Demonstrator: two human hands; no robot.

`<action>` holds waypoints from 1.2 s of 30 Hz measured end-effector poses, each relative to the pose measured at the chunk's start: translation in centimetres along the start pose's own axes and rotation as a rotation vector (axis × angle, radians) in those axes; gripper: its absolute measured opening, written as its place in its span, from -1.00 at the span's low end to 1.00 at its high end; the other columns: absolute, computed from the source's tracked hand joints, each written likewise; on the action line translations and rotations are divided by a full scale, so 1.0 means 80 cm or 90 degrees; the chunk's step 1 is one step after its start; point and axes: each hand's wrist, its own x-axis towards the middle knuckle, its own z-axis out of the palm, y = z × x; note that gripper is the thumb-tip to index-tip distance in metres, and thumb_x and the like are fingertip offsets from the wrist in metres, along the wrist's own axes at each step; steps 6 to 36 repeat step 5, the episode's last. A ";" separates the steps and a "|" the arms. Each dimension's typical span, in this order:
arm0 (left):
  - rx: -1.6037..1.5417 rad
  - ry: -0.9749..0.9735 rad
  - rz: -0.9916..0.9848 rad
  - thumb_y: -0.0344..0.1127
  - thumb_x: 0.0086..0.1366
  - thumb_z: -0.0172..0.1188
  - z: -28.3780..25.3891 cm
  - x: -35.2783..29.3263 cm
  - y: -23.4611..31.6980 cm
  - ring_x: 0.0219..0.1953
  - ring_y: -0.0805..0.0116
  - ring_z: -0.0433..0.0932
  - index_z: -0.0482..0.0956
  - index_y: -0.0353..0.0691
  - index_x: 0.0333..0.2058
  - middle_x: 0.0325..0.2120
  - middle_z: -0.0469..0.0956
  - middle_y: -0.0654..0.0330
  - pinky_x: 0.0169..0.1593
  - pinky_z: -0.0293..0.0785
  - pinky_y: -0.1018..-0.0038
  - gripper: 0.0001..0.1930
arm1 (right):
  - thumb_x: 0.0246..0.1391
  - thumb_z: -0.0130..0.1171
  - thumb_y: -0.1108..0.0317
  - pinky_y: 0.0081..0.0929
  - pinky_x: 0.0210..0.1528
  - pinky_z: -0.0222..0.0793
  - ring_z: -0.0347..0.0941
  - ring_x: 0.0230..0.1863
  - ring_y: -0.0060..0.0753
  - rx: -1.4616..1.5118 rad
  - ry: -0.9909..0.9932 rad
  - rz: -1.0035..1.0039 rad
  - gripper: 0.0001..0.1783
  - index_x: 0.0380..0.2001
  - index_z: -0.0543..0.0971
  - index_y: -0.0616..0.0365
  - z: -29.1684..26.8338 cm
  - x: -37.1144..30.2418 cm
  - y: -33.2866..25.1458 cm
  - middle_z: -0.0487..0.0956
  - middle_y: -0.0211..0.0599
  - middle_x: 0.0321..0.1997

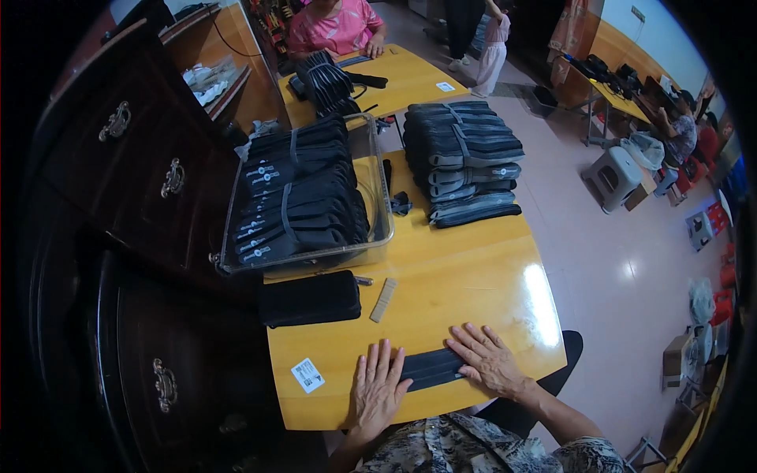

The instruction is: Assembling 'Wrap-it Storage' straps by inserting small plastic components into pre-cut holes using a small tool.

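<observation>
A flat black fabric strip lies across the near part of the yellow table. My left hand rests flat at the strip's left end, fingers stretched out. At its right end my right hand presses down, palm low and fingers spread. Beyond my left hand lies a black fabric pouch. Next to it are a small beige ruler-like piece and a small dark metallic tool. A white printed label is stuck on the table left of my left hand.
A clear plastic bin holds bundled black strips. Right of it stands a tall stack of tied dark bundles. Dark wooden drawers flank the table's left. Across sits a person in pink; a grey stool stands right.
</observation>
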 end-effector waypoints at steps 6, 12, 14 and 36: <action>-0.001 0.024 0.009 -0.01 0.31 -0.01 0.001 0.001 -0.003 0.37 0.06 -0.10 0.08 -0.13 0.30 0.33 -0.04 0.01 0.36 -0.25 0.12 -0.34 | 0.21 -0.20 -0.12 -0.17 0.43 -0.34 -0.16 0.45 -0.26 -0.027 0.019 0.000 -0.31 0.35 0.05 -0.17 0.001 0.001 -0.002 -0.02 -0.42 0.45; -0.001 0.024 0.009 -0.01 0.31 -0.01 0.001 0.001 -0.003 0.37 0.06 -0.10 0.08 -0.13 0.30 0.33 -0.04 0.01 0.36 -0.25 0.12 -0.34 | 0.21 -0.20 -0.12 -0.17 0.43 -0.34 -0.16 0.45 -0.26 -0.027 0.019 0.000 -0.31 0.35 0.05 -0.17 0.001 0.001 -0.002 -0.02 -0.42 0.45; -0.001 0.024 0.009 -0.01 0.31 -0.01 0.001 0.001 -0.003 0.37 0.06 -0.10 0.08 -0.13 0.30 0.33 -0.04 0.01 0.36 -0.25 0.12 -0.34 | 0.21 -0.20 -0.12 -0.17 0.43 -0.34 -0.16 0.45 -0.26 -0.027 0.019 0.000 -0.31 0.35 0.05 -0.17 0.001 0.001 -0.002 -0.02 -0.42 0.45; -0.001 0.024 0.009 -0.01 0.31 -0.01 0.001 0.001 -0.003 0.37 0.06 -0.10 0.08 -0.13 0.30 0.33 -0.04 0.01 0.36 -0.25 0.12 -0.34 | 0.21 -0.20 -0.12 -0.17 0.43 -0.34 -0.16 0.45 -0.26 -0.027 0.019 0.000 -0.31 0.35 0.05 -0.17 0.001 0.001 -0.002 -0.02 -0.42 0.45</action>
